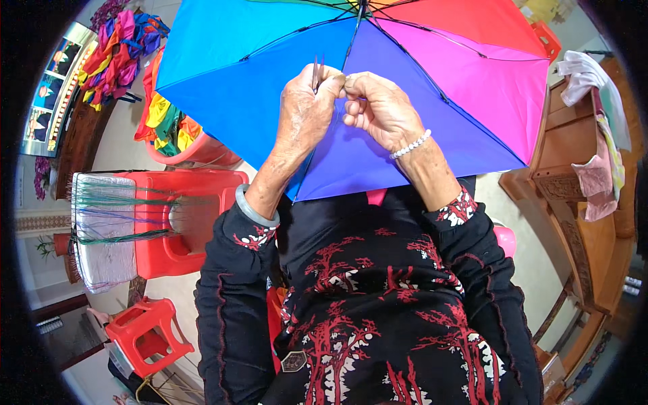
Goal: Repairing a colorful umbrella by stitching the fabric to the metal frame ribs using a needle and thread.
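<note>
An open umbrella [412, 135] with rainbow panels lies in front of me, its inner side and dark ribs showing. Over its blue and purple panels my two hands meet at the fingertips. My left hand [304, 104] is closed, with a slim pair of pointed metal snips [316, 73] sticking up from it between thumb and fingers. Pinched together, the thumb and forefinger of my right hand [383, 106] touch the left thumb tip; whatever they hold is too small to make out. Close by runs a rib of the umbrella.
Left of me, a red plastic stool [158, 223] bears a white pad [101, 216] with green and blue threads laid across. Behind it stands a red tub [202, 152] of coloured cloth. Another red stool [148, 334] is lower left. Carved wooden furniture [563, 182] with cloths stands right.
</note>
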The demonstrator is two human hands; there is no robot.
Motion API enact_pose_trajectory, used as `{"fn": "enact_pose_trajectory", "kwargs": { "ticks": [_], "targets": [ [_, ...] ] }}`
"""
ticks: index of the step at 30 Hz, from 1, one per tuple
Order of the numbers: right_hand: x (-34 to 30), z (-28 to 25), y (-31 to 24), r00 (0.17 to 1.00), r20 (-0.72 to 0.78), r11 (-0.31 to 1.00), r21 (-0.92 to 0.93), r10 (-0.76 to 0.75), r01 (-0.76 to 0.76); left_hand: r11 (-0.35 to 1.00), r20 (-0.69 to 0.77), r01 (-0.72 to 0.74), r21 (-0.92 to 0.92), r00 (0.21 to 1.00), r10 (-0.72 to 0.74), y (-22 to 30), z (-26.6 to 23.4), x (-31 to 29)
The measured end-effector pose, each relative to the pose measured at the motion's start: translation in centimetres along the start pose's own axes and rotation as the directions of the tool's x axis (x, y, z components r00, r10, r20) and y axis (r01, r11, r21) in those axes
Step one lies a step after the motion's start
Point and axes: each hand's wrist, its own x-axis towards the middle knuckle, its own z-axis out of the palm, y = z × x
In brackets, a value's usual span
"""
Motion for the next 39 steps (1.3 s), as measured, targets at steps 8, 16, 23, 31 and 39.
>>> {"fn": "enact_pose_trajectory", "kwargs": {
  "ticks": [8, 16, 23, 31, 39],
  "targets": [
    [-0.1, 0.1, -0.1, 0.989, -0.047, 0.988, -0.075, -0.141, 0.137, 0.916, 0.086, 0.319, -0.242, 0.948, -0.308, 0.9, -0.1, -0.3],
    [0.0, -0.4, -0.6, 0.99, -0.037, 0.989, -0.061, -0.137, 0.134, 0.924, 0.095, 0.329, -0.196, 0.944, -0.316, 1.2, -0.4, -0.4],
    [0.4, -1.1, -0.9, 0.985, -0.014, 0.985, -0.022, -0.172, 0.172, 0.935, 0.137, 0.336, -0.115, 0.937, -0.32, 1.1, -0.5, -0.5],
    [-0.2, -1.5, -2.6, 0.996, 0.04, 0.97, -0.227, -0.08, 0.087, 0.884, 0.181, 0.379, -0.274, 0.923, -0.34, 0.5, -1.0, 0.0],
    [-2.2, -1.4, -9.0, 0.934, 0.167, 0.527, -0.787, -0.317, 0.32, 0.899, 0.041, 0.306, -0.313, 0.95, -0.309, 0.2, -1.0, 0.1]
  ]
}}
